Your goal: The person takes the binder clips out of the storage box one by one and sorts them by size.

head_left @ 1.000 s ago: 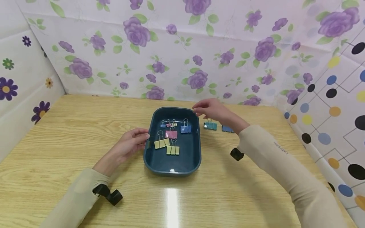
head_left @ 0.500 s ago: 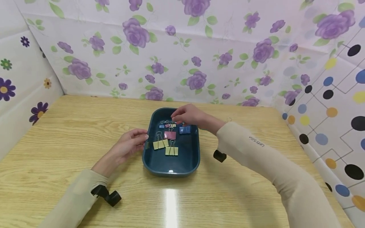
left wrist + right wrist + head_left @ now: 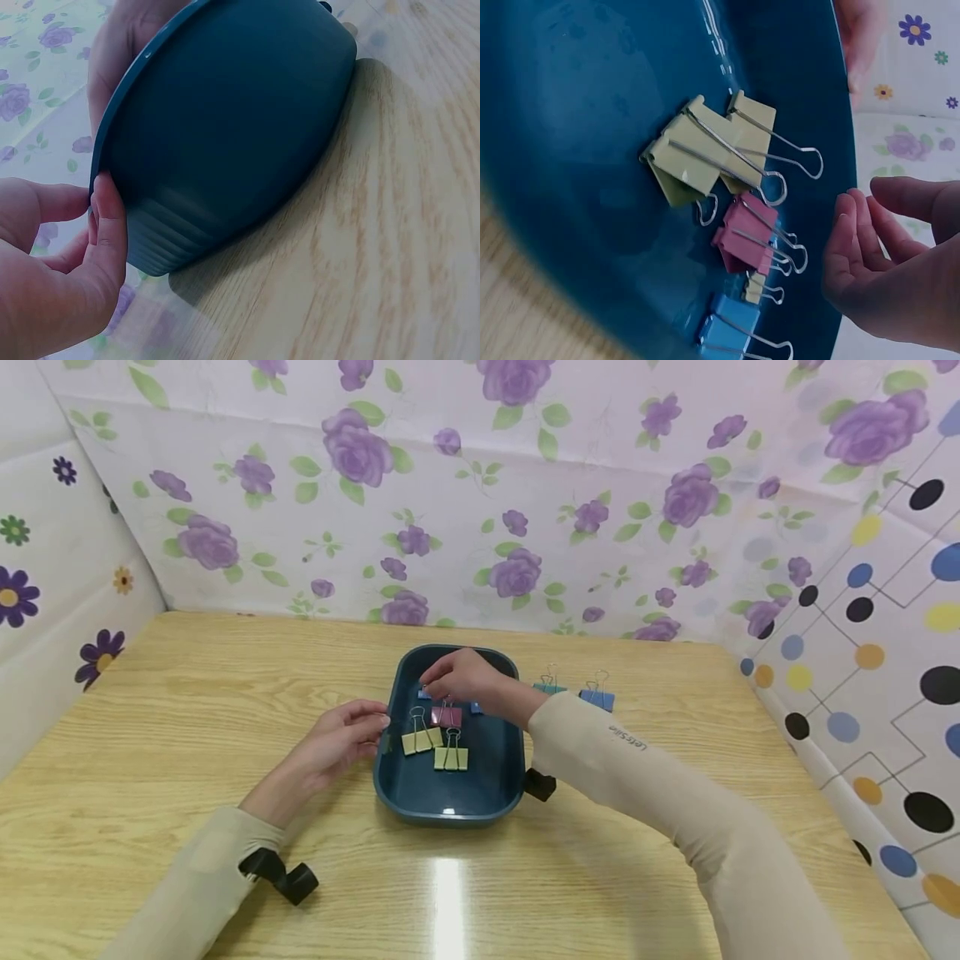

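Note:
A dark teal plastic tray (image 3: pixel 450 818) stands on the wooden table. My left hand (image 3: pixel 337 743) pinches its left rim between thumb and fingers, as the left wrist view shows. Over the tray's far part hovers my right hand (image 3: pixel 468 681), its fingers loosely bent and nothing seen between them. Beneath and in front of it lie binder clips: a pink one (image 3: pixel 447 717), a tilted yellow one (image 3: pixel 422 742) and another yellow one (image 3: pixel 451 759). In the right wrist view a blue binder clip (image 3: pixel 731 326) and a small yellow one (image 3: pixel 754 287) also show; the head view largely hides them.
Right of the tray, on the table (image 3: pixel 225 693), lie a teal binder clip (image 3: pixel 550 688) and a blue one (image 3: pixel 597 700). A flowered cloth (image 3: pixel 450 527) hangs along the back. Patterned cloths also border the left and right sides.
My right hand has moved left from beyond the tray's far right corner to over the small clips. The left hand has stayed at the rim. The clips look unmoved.

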Tool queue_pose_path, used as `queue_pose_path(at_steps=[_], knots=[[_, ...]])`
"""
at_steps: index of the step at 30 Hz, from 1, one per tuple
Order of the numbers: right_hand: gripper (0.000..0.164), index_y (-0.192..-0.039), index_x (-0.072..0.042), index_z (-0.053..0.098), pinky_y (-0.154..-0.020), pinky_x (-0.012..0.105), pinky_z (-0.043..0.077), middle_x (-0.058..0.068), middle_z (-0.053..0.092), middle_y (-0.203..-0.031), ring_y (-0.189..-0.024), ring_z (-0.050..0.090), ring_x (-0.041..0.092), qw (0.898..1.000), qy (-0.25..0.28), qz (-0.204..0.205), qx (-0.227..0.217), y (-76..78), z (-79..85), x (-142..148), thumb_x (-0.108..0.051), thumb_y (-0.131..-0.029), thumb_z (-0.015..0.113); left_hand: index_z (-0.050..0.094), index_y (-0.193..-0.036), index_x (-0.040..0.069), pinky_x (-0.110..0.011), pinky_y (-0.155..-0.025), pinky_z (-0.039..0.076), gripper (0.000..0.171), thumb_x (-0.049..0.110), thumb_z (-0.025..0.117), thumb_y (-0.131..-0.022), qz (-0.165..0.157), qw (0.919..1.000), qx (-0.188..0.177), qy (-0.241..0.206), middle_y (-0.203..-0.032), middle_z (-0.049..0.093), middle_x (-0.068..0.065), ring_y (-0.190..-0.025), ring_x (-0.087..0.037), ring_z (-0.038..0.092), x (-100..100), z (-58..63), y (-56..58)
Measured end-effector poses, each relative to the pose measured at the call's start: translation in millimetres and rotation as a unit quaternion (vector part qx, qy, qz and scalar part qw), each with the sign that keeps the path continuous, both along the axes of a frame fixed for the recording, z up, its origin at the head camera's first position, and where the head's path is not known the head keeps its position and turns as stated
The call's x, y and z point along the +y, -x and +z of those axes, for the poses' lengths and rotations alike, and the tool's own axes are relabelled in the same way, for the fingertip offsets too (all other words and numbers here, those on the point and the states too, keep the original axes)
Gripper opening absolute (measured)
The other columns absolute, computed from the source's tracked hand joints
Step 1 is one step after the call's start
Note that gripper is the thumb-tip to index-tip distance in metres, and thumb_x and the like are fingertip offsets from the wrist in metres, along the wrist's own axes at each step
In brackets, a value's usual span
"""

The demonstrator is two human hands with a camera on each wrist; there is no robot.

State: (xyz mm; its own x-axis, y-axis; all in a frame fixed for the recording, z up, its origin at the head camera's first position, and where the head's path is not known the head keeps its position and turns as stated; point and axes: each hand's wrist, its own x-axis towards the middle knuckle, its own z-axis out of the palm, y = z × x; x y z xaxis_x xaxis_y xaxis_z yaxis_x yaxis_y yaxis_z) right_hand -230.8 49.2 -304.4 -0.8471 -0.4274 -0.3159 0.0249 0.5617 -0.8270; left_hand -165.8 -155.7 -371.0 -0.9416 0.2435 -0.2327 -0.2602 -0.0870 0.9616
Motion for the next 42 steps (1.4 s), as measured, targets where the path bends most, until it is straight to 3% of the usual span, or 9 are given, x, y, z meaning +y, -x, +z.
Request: queue_pose_path(at_steps=[10,21,30,42], knots=[[0.023,-0.113,0.000,0.068,-0.090,0.039,0.050,0.011,0.064,-0.110,-0.098,0.062,0.024,1.000,-0.010,-0.009,-0.012,6.7,-11.4,-11.7,-0.005,-0.092,0.065,0.041,-0.129,-0.008,-0.024,-0.073,0.050,0.037,0.010,0.054,-0.099,0.004,1.0000,0.000,0.002,-0.101,0.057,-0.006,-0.080,-0.012,0.057,-1.6,-0.8,-0.2],[0.022,-0.111,0.006,0.068,-0.077,0.037,0.051,0.009,0.063,-0.086,-0.067,0.054,0.015,0.999,-0.004,0.005,-0.042,9.4,-18.5,-19.3,0.002,-0.089,0.065,0.040,-0.131,-0.009,-0.023,-0.073,0.051,0.039,0.010,0.053,-0.099,0.002,1.0000,-0.003,0.005,-0.104,0.055,-0.006,-0.080,-0.011,0.056,-3.1,-3.1,0.4],[0.019,-0.106,0.006,0.069,-0.084,0.038,0.052,0.007,0.065,-0.083,-0.070,0.056,0.015,0.998,-0.005,0.006,-0.067,10.2,-20.6,-21.6,0.004,-0.088,0.066,0.041,-0.129,-0.008,-0.024,-0.073,0.051,0.037,0.010,0.054,-0.099,0.001,1.0000,-0.004,0.000,-0.103,0.056,-0.007,-0.080,-0.011,0.056,-1.8,-2.4,-1.4],[0.018,-0.107,0.004,0.069,-0.075,0.029,0.055,0.010,0.070,-0.090,-0.080,0.063,0.018,0.996,-0.021,0.059,-0.067,15.3,-20.2,-20.6,-0.003,-0.092,0.064,0.039,-0.130,-0.009,-0.024,-0.074,0.051,0.038,0.009,0.053,-0.100,-0.003,1.0000,0.000,-0.003,-0.103,0.055,-0.006,-0.080,-0.011,0.057,-2.1,-1.2,-1.3]])
